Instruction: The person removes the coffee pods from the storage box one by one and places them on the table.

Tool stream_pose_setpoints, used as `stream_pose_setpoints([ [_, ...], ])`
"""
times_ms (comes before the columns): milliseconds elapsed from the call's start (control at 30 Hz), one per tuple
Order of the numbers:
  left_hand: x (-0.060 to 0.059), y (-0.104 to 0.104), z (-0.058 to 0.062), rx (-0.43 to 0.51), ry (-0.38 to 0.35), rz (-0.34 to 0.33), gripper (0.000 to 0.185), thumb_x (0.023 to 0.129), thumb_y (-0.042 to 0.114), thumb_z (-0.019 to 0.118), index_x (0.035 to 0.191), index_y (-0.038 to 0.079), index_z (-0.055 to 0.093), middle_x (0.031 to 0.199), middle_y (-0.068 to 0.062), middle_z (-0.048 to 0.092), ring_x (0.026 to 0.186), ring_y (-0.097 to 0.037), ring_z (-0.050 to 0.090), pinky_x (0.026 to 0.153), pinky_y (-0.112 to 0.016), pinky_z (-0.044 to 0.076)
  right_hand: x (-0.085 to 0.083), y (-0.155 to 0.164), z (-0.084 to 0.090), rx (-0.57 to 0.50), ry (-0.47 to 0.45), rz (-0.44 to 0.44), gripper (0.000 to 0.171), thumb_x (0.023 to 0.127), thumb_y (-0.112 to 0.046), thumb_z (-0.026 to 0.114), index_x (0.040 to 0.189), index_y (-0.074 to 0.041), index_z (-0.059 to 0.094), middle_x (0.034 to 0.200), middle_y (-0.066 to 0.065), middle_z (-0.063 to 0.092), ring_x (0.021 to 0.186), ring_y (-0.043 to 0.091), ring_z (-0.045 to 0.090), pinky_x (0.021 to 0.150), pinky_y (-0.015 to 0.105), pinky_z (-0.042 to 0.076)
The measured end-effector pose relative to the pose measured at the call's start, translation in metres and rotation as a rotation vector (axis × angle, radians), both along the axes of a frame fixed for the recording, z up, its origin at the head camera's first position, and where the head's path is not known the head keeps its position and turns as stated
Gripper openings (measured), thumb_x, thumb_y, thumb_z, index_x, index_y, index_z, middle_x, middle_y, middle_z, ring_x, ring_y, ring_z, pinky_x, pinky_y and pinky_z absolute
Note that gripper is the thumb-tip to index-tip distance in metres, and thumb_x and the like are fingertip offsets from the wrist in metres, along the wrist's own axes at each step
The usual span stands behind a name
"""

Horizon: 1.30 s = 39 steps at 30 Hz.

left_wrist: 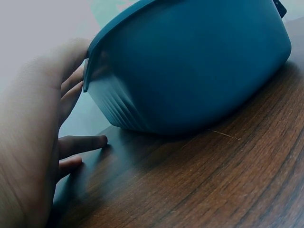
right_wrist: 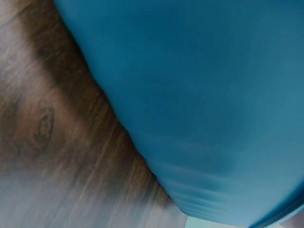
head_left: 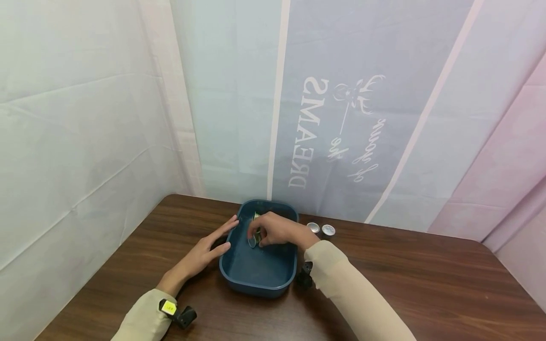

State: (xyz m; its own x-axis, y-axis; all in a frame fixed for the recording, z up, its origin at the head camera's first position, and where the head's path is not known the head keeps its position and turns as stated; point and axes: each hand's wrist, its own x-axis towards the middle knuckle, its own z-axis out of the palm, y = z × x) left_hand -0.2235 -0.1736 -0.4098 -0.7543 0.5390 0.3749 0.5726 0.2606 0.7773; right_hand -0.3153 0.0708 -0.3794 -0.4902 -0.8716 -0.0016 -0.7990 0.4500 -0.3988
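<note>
A deep blue plastic basin [head_left: 256, 286] stands on the table. My right hand [head_left: 275, 229] reaches over its right rim and pinches a small round container with a silvery end [head_left: 252, 242] inside it. Something small and greenish [head_left: 256, 216] shows behind the fingers, partly hidden. At the left rim, my left hand [head_left: 209, 246] touches the basin with outstretched fingers and thumb. The left wrist view shows that hand [left_wrist: 35, 123] against the basin's side [left_wrist: 190, 66], two lower fingers near the tabletop. In the right wrist view, the basin wall [right_wrist: 199, 104] hides the right hand's fingers.
Two small round containers with silvery tops [head_left: 313, 227] [head_left: 328, 230] stand right of the basin near the table's back edge. The dark wood table [head_left: 409, 274] meets hanging printed cloth [head_left: 230, 118] at the back and left.
</note>
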Motion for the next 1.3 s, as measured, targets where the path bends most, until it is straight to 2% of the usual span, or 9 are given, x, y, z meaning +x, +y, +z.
stream_pose_setpoints([
  [233, -0.001, 0.001, 0.000, 0.002, 0.000, 0.006, 0.052, 0.099, 0.005, 0.046, 0.149, 0.001, 0.031, 0.156, -0.017, 0.019, 0.138, -0.040, 0.024, 0.101, -0.066, 0.025, 0.001, 0.000, 0.000, 0.025, -0.004, -0.018, 0.028, 0.080, -0.009, 0.078, 0.104, -0.021, 0.070, 0.087, -0.012, 0.063, 0.068, 0.002, 0.057, 0.060, 0.017, 0.048],
  [633, -0.002, 0.001, 0.000, -0.001, 0.005, 0.007, 0.052, 0.099, 0.004, 0.046, 0.149, 0.001, 0.030, 0.156, -0.018, 0.019, 0.137, -0.041, 0.026, 0.100, -0.066, 0.026, 0.004, -0.003, -0.001, 0.034, -0.042, 0.010, 0.037, 0.080, -0.004, 0.077, 0.111, -0.022, 0.069, 0.091, -0.013, 0.064, 0.067, 0.004, 0.058, 0.060, 0.017, 0.049],
  [933, -0.001, 0.001, 0.000, 0.000, 0.001, 0.009, 0.052, 0.099, 0.004, 0.046, 0.149, 0.002, 0.030, 0.156, -0.017, 0.018, 0.138, -0.041, 0.024, 0.100, -0.067, 0.025, 0.006, -0.004, 0.001, 0.032, -0.032, 0.016, 0.037, 0.079, -0.002, 0.076, 0.110, -0.022, 0.070, 0.087, -0.014, 0.063, 0.066, 0.003, 0.057, 0.060, 0.017, 0.049],
  [1033, 0.000, 0.001, 0.001, -0.002, -0.001, 0.006, 0.052, 0.099, 0.005, 0.046, 0.149, 0.004, 0.030, 0.156, -0.017, 0.018, 0.139, -0.040, 0.023, 0.101, -0.066, 0.025, 0.005, -0.002, 0.002, 0.008, -0.027, 0.024, 0.037, 0.080, -0.002, 0.075, 0.110, -0.021, 0.069, 0.089, -0.013, 0.064, 0.067, 0.003, 0.058, 0.060, 0.017, 0.049],
  [1300, 0.001, 0.000, 0.001, -0.005, 0.000, 0.014, 0.053, 0.099, 0.003, 0.046, 0.149, 0.005, 0.031, 0.156, -0.018, 0.019, 0.139, -0.039, 0.023, 0.101, -0.066, 0.024, 0.004, 0.010, 0.007, -0.157, 0.024, 0.012, 0.034, 0.083, -0.006, 0.074, 0.115, -0.018, 0.068, 0.103, -0.011, 0.064, 0.077, 0.005, 0.059, 0.068, 0.018, 0.050],
])
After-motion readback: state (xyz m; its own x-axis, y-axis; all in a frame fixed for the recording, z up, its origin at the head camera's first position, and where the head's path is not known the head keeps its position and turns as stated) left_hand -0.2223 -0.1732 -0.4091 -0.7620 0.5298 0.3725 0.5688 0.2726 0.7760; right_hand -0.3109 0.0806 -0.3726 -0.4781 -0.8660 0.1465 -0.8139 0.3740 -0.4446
